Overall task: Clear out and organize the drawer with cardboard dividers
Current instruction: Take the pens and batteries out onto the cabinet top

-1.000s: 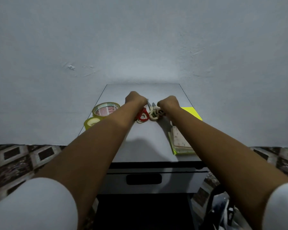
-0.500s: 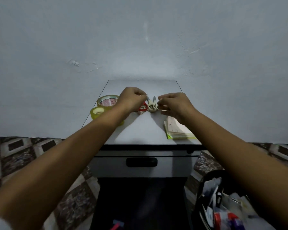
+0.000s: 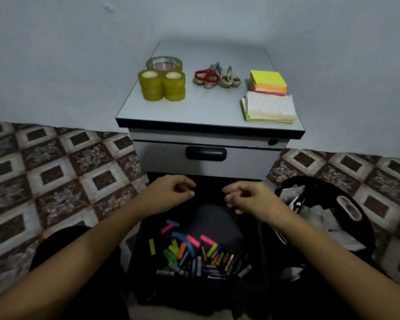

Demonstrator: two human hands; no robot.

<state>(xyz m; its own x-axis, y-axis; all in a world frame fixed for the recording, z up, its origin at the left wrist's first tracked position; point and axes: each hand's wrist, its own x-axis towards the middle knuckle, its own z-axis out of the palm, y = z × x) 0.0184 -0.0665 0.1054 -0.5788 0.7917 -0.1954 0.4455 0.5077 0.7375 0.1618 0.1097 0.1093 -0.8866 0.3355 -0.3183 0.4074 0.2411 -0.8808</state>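
Observation:
A dark drawer point(image 3: 139, 262) stands pulled out below me, with several coloured markers and highlighters point(image 3: 199, 255) heaped at its near end. My left hand point(image 3: 171, 195) and my right hand point(image 3: 247, 197) hover over the drawer's far end, fingers loosely curled, holding nothing. On the grey cabinet top point(image 3: 201, 109) stand yellow tape rolls point(image 3: 161, 85), scissors point(image 3: 215, 76), a stack of sticky notes point(image 3: 268, 83) and a pile of note paper point(image 3: 269, 107). No cardboard dividers are in view.
The upper drawer point(image 3: 166, 158) with a black handle point(image 3: 206, 153) is closed. A black basket point(image 3: 356, 204) with papers and odds sits on the patterned tile floor point(image 3: 56, 176) to the right. A grey wall point(image 3: 56, 54) backs the cabinet.
Both hands have let go of the scissors on the cabinet top and come down over the open drawer. My view has tilted down, showing the drawer's contents.

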